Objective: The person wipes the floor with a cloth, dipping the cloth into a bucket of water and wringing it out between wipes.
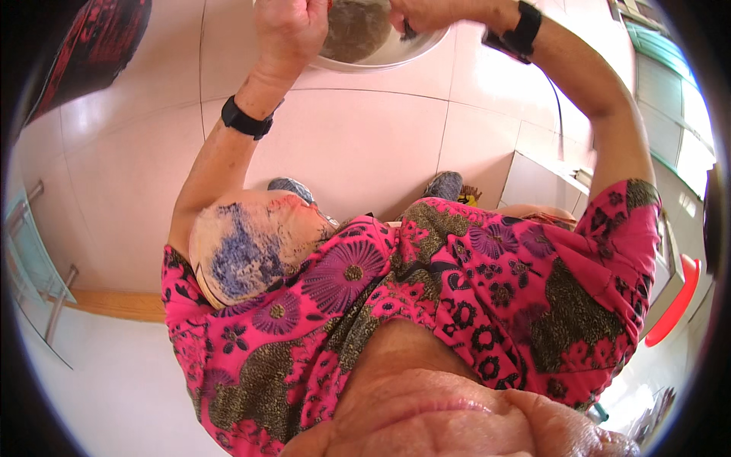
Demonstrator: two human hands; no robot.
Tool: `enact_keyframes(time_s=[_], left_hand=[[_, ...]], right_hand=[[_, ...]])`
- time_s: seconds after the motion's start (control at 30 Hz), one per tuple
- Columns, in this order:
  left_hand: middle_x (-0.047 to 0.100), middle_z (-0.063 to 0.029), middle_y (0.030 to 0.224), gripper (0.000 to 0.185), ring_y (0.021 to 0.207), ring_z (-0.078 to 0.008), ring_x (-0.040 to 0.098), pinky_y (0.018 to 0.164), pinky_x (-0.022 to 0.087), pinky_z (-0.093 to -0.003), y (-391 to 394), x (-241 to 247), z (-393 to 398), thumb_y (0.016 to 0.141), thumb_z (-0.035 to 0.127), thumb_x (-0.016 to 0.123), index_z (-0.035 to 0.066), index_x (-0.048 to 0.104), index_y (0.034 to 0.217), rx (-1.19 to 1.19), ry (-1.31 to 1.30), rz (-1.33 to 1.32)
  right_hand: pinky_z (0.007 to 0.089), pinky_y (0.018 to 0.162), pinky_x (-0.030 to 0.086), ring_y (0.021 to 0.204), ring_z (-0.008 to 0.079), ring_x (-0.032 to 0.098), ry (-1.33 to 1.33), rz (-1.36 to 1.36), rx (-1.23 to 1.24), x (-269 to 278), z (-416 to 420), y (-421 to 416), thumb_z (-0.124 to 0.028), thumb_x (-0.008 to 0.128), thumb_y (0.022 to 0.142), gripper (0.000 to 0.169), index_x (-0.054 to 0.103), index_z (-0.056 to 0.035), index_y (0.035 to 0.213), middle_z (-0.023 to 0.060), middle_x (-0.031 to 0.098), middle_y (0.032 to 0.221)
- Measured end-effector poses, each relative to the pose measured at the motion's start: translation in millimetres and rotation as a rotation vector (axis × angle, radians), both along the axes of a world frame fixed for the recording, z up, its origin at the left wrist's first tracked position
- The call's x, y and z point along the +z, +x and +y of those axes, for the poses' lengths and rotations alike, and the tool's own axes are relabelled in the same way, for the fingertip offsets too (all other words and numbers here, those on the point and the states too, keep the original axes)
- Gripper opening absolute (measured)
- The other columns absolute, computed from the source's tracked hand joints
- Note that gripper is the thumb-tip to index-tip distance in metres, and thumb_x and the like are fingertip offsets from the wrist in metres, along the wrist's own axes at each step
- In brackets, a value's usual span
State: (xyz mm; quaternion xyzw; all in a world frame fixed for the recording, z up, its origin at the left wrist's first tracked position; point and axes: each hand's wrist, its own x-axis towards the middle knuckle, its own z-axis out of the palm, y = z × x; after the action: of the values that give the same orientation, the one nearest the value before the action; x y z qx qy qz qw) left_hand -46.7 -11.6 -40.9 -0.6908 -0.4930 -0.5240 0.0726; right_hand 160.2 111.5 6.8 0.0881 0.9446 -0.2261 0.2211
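At the top edge, partly cut off, a round light-coloured basin (365,67) stands over the tiled floor, with murky grey-brown contents (354,31) that look like water. My left hand (292,28) is at its left rim with the fingers curled in; a bit of something red shows at its edge, and whether it is held is hidden. Over the basin's right side, my right hand (420,12) is bent downward with its fingers closed on a small dark thing (408,31), too blurred to name. Both wrists wear black bands.
Two grey shoes (291,187) show below on the pink floor tiles (348,131). A black-and-red patterned item (94,51) lies at upper left. Glass-topped furniture (34,251) stands at far left. To the right are a pale box-like unit (537,180), a thin cord (558,114) and a red curved edge (677,308).
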Motion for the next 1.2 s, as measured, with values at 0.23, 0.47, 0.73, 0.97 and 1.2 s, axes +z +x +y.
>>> enact_keyframes(time_s=[0.23,0.47,0.73,0.97,1.2], left_hand=[[0.059,-0.0217,0.116,0.034,0.108,-0.0406,0.057,0.093,0.048,-0.0448,4,9,-4,0.087,0.000,0.062,0.002,0.059,0.121,0.026,-0.035,-0.074],[0.064,-0.0149,0.119,0.034,0.111,-0.0352,0.058,0.099,0.046,-0.0425,3,7,-3,0.090,0.006,0.065,0.004,0.062,0.124,0.034,-0.106,0.047],[0.064,-0.0157,0.110,0.036,0.104,-0.0348,0.058,0.094,0.048,-0.0425,-2,15,-8,0.086,0.001,0.068,0.003,0.063,0.121,0.027,-0.110,0.029],[0.064,-0.0155,0.113,0.038,0.105,-0.0347,0.057,0.094,0.048,-0.0435,3,27,-10,0.087,-0.004,0.066,0.001,0.061,0.124,-0.013,-0.125,-0.003],[0.061,-0.0151,0.114,0.037,0.105,-0.0312,0.058,0.092,0.050,-0.0397,-13,36,-27,0.089,-0.003,0.064,0.000,0.060,0.126,0.030,-0.162,-0.051]], right_hand=[[0.0361,0.082,0.053,0.087,0.0269,0.064,0.082,0.935,-0.267,71,5,-34,-0.002,0.060,0.081,0.022,0.072,-0.0028,0.099,0.0145,0.066,0.088],[0.0333,0.079,0.056,0.078,0.0194,0.067,-0.219,0.345,-0.365,64,23,11,-0.011,0.057,0.087,0.025,0.074,-0.0040,0.104,0.0087,0.075,0.093],[0.0240,0.062,0.048,0.072,0.0090,0.060,-0.330,0.856,-1.244,54,15,127,-0.026,0.055,0.097,0.030,0.070,-0.0050,0.112,0.0018,0.069,0.088],[0.0325,0.066,0.058,0.075,0.0161,0.070,-0.123,0.685,-1.664,-158,-25,222,-0.033,0.075,0.084,0.037,0.072,-0.0081,0.112,0.0090,0.072,0.090],[0.0543,0.086,0.054,0.104,0.0469,0.062,0.463,0.268,-1.617,-195,-62,186,-0.028,0.060,0.094,0.025,0.065,-0.0157,0.115,0.0263,0.055,0.120]])
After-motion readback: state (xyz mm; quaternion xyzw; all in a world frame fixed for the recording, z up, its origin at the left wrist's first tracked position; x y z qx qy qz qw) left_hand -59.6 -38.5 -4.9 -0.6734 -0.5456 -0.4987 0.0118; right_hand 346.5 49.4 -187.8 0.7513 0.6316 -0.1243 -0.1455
